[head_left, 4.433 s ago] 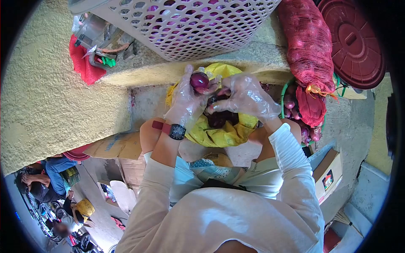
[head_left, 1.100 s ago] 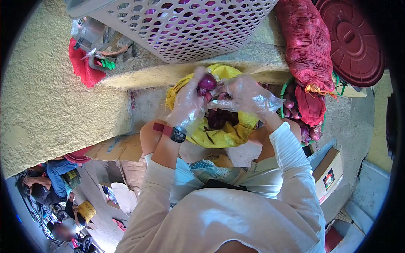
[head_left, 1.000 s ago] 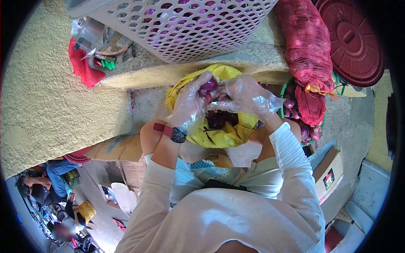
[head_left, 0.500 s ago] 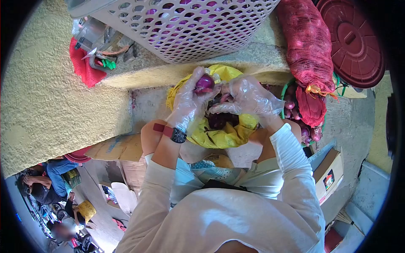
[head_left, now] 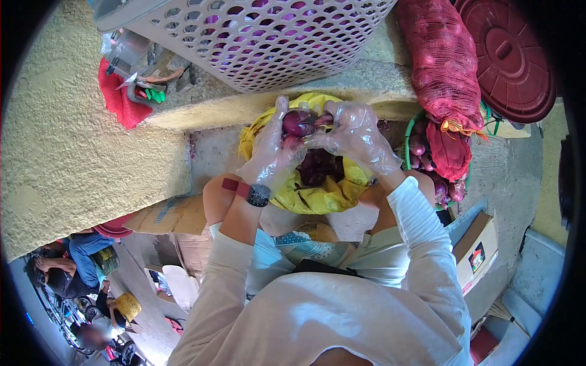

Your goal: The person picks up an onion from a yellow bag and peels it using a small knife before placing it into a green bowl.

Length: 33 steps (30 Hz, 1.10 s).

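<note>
While the left hand curls its fingers around a red onion, the right hand pinches its loose skin, both above the yellow sack's open mouth, inside its rim.

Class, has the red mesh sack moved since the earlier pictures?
No. Against the dark red lid beside it, the red mesh sack lies just where it did.

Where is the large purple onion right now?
In the head view, the large purple onion is in the left hand, over the far side of the yellow sack, with the right hand close by on its right.
</note>
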{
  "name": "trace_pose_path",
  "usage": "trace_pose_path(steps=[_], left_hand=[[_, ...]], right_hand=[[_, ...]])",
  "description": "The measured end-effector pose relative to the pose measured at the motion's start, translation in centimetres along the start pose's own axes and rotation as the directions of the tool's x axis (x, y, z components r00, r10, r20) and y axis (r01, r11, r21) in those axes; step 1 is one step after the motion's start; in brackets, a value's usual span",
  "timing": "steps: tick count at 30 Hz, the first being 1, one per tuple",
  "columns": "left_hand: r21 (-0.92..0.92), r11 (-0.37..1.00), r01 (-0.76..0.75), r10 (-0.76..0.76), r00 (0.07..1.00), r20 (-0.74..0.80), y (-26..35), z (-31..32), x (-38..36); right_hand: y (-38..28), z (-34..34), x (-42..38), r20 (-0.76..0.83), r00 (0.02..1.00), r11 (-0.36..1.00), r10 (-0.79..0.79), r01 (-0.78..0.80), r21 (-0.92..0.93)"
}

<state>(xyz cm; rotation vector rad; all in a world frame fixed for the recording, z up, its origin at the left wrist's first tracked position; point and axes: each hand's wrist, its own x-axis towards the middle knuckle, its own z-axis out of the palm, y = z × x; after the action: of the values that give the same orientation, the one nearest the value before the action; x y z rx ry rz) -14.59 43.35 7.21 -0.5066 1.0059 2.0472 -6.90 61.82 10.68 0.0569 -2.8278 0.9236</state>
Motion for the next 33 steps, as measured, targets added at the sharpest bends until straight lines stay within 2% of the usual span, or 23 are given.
trace_pose_path(steps=[1,2,4,5,7,10,12,15,19,21,25,28,29,31,33], left_hand=[[0.102,0.995,-0.015,0.014,1.000,0.009,-0.1,-0.6,0.4],[0.103,0.995,-0.014,0.013,1.000,0.010,-0.2,-1.1,0.8],[0.106,0.994,-0.041,0.020,0.981,0.194,-0.2,-1.2,0.7],[0.106,0.994,-0.040,0.019,0.981,0.194,-0.4,-1.1,0.7],[-0.033,0.998,-0.056,0.061,0.980,0.190,-0.7,-0.3,0.4],[-0.046,0.999,-0.029,0.035,0.992,0.119,-0.1,0.2,-0.3],[-0.030,0.999,-0.045,0.049,0.987,0.151,-0.2,0.0,-0.2],[-0.006,0.997,-0.075,0.075,0.978,0.193,-0.6,-0.1,0.1],[0.016,0.988,-0.156,0.149,0.966,0.209,-0.7,-0.1,0.2],[0.015,0.984,-0.176,0.169,0.960,0.222,-0.5,-0.2,0.3],[0.002,0.975,-0.222,0.211,0.930,0.302,-0.3,-0.2,0.3],[0.017,0.972,-0.235,0.223,0.939,0.261,-0.3,0.9,-0.2],[0.017,0.972,-0.236,0.223,0.939,0.260,-0.1,1.1,-0.7],[0.089,0.945,-0.314,0.261,0.890,0.373,0.4,1.2,-1.8],[0.092,0.939,-0.332,0.280,0.892,0.354,0.4,1.3,-1.6]], right_hand=[[0.1,0.1,0.0,-0.001,1.000,1.000,0.001,-0.001,-0.001],[0.1,0.3,0.0,-0.002,1.000,1.000,0.011,-0.011,-0.014],[0.1,0.4,0.1,-0.004,1.000,0.999,0.022,-0.022,-0.026],[0.0,0.3,0.1,-0.011,0.999,0.999,0.036,-0.036,-0.037],[0.0,0.3,0.1,-0.019,0.999,0.998,0.047,-0.048,-0.048],[0.1,0.7,0.1,-0.056,0.998,0.998,0.023,-0.027,-0.064],[-0.2,0.8,0.1,-0.071,0.997,0.994,0.043,-0.036,0.105],[-0.2,1.1,0.1,-0.083,0.993,0.984,0.083,-0.068,0.165],[-0.2,0.4,0.2,-0.054,0.995,0.994,0.086,-0.083,0.072],[0.2,0.4,0.3,0.001,0.997,0.992,0.082,-0.082,0.098],[0.3,0.6,0.3,-0.043,0.996,0.983,0.081,-0.073,0.168],[0.0,0.5,0.2,-0.052,0.993,0.973,0.101,-0.088,0.214],[0.3,0.6,0.3,-0.040,0.996,0.983,0.079,-0.071,0.168],[0.2,0.7,0.3,-0.027,0.998,0.991,0.056,-0.052,0.125],[0.0,0.5,0.3,-0.011,0.997,0.992,0.079,-0.077,0.104]])
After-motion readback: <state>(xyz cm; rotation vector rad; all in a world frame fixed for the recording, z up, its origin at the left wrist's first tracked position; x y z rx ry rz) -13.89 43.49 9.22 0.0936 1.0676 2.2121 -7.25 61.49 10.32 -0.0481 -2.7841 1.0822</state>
